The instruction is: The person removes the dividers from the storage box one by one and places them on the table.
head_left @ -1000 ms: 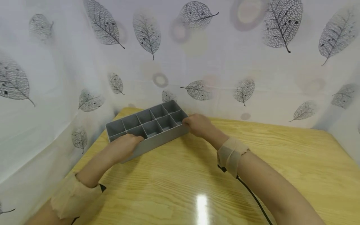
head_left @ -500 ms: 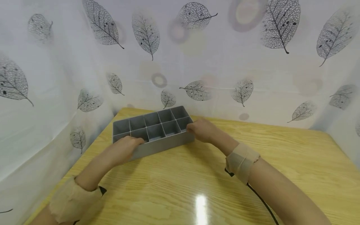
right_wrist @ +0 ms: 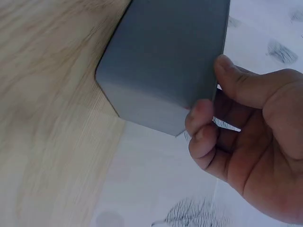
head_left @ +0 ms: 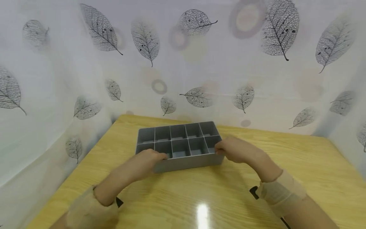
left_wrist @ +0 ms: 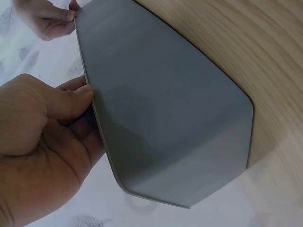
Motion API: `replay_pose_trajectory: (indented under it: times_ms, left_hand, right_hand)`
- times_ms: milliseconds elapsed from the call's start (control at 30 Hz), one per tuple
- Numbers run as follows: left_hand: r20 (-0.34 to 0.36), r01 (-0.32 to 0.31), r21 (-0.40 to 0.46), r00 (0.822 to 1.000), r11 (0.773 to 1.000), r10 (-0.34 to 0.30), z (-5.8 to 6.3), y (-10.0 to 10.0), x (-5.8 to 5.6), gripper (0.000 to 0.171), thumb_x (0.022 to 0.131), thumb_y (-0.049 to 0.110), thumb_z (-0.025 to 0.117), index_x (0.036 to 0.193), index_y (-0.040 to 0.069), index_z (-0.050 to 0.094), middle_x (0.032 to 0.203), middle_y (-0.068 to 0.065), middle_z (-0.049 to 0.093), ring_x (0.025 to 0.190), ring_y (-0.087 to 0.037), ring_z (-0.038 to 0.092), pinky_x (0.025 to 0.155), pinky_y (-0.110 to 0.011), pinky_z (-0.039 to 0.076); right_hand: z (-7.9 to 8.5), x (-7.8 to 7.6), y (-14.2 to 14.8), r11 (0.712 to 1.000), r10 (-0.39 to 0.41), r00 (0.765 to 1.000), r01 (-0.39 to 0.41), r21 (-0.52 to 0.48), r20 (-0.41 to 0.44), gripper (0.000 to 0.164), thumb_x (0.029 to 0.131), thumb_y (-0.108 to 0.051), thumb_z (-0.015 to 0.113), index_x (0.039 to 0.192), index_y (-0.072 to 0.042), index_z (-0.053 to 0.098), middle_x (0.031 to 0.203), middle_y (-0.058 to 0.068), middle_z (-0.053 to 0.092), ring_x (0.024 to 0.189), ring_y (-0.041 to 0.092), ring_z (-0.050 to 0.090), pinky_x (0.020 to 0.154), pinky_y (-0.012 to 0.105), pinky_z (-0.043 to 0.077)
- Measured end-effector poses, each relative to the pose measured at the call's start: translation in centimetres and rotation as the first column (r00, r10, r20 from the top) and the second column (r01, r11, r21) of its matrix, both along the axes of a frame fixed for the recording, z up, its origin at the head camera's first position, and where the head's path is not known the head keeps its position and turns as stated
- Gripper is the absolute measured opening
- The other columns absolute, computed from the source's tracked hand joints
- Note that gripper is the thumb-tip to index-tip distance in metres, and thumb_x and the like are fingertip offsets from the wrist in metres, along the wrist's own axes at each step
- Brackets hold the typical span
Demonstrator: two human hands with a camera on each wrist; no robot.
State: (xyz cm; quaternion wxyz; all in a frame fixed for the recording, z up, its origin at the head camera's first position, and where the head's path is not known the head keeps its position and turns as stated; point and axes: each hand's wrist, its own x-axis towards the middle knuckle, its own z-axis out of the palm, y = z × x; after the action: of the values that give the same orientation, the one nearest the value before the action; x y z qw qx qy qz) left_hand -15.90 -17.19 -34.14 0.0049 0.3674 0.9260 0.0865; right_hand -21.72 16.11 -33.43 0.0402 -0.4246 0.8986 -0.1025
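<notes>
Between both hands is a grey compartment box (head_left: 188, 162), with two rows of open square cells that look bare inside. My left hand (head_left: 147, 163) pinches the rim of its near wall left of the middle, thumb outside and fingers over into a cell. At the near right corner my right hand (head_left: 237, 149) grips the rim, thumb on the outer face. The left wrist view shows the left thumb (left_wrist: 78, 101) on the wall's upper edge. In the right wrist view, two right fingertips (right_wrist: 201, 118) curl round the box's end. The box's underside is hidden.
The box is over a light wooden table (head_left: 177, 197), near its back left. A white curtain (head_left: 200, 70) printed with leaves stands behind and along the left side. Both wrists wear tan wraps (head_left: 281, 192); a black cable (head_left: 285, 223) trails from the right one.
Both hands have moved the box to the right and nearer, and turned it so its long side lies more level across the view. Their grip looks the same. The head view has tilted slightly up.
</notes>
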Motion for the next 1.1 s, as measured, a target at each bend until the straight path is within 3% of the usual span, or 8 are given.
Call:
replay_pose_trajectory:
  times_ms: [233, 400, 567, 700, 867, 1100]
  left_hand:
    - [0.033, 0.108, -0.045, 0.994, 0.993, -0.106, 0.2, 4.8, 0.4, 0.051, 0.066, -0.010, 0.072, 0.113, 0.006, 0.061, 0.103, -0.005, 0.067, 0.092, -0.017, 0.060, 0.079, -0.026, 0.051]
    - [0.060, 0.167, -0.074, 0.985, 0.983, -0.163, 0.4, 7.4, 1.0, 0.049, 0.067, -0.011, 0.070, 0.111, 0.010, 0.062, 0.100, -0.002, 0.067, 0.089, -0.013, 0.061, 0.077, -0.022, 0.050]
    - [0.103, 0.196, -0.117, 0.978, 0.974, -0.184, 1.0, 9.0, 1.9, 0.046, 0.067, -0.014, 0.065, 0.104, 0.014, 0.063, 0.093, 0.002, 0.067, 0.083, -0.008, 0.061, 0.072, -0.017, 0.050]
    - [0.070, 0.225, -0.156, 0.974, 0.962, -0.216, 1.5, 9.7, 2.7, 0.036, 0.072, -0.010, 0.064, 0.098, 0.015, 0.062, 0.081, 0.005, 0.063, 0.072, -0.005, 0.057, 0.061, -0.015, 0.048]
    - [-0.025, 0.218, -0.160, 0.974, 0.963, -0.224, 1.2, 9.3, 3.3, 0.035, 0.074, -0.010, 0.063, 0.099, 0.015, 0.062, 0.076, 0.006, 0.061, 0.069, -0.005, 0.056, 0.058, -0.014, 0.046]
    - [-0.113, 0.240, -0.147, 0.960, 0.960, -0.257, 0.2, 8.8, 3.4, 0.029, 0.075, -0.007, 0.062, 0.094, 0.014, 0.061, 0.074, 0.006, 0.061, 0.065, -0.004, 0.054, 0.056, -0.012, 0.045]
  right_hand:
    - [0.2, 3.8, 5.5, 0.995, -0.082, 0.991, 0.087, -0.047, 0.108, 0.014, 0.090, -0.013, 0.056, 0.079, -0.020, 0.060, 0.071, -0.012, 0.056, 0.061, 0.001, 0.046, 0.058, 0.026, 0.047]
    - [0.6, 6.3, 8.1, 0.992, -0.110, 0.982, 0.118, -0.042, 0.157, 0.019, 0.089, -0.016, 0.058, 0.073, -0.026, 0.056, 0.066, -0.017, 0.048, 0.057, -0.001, 0.040, 0.053, 0.023, 0.043]
    - [1.5, 8.1, 9.1, 0.985, -0.157, 0.936, 0.173, -0.024, 0.316, 0.017, 0.086, -0.018, 0.062, 0.072, -0.026, 0.057, 0.066, -0.015, 0.054, 0.046, 0.001, 0.045, 0.049, 0.024, 0.046]
    - [2.2, 9.0, 9.4, 0.974, -0.216, 0.904, 0.228, 0.013, 0.368, 0.017, 0.082, -0.018, 0.066, 0.071, -0.028, 0.058, 0.067, -0.014, 0.057, 0.042, 0.005, 0.047, 0.047, 0.025, 0.046]
    - [2.5, 8.9, 9.2, 0.982, -0.182, 0.932, 0.187, 0.015, 0.315, 0.019, 0.079, -0.018, 0.068, 0.069, -0.030, 0.056, 0.064, -0.016, 0.054, 0.047, 0.001, 0.044, 0.045, 0.024, 0.043]
    - [1.8, 8.6, 9.0, 0.991, -0.124, 0.964, 0.131, -0.012, 0.236, 0.023, 0.077, -0.018, 0.068, 0.066, -0.030, 0.052, 0.062, -0.019, 0.048, 0.055, -0.002, 0.039, 0.050, 0.022, 0.042]
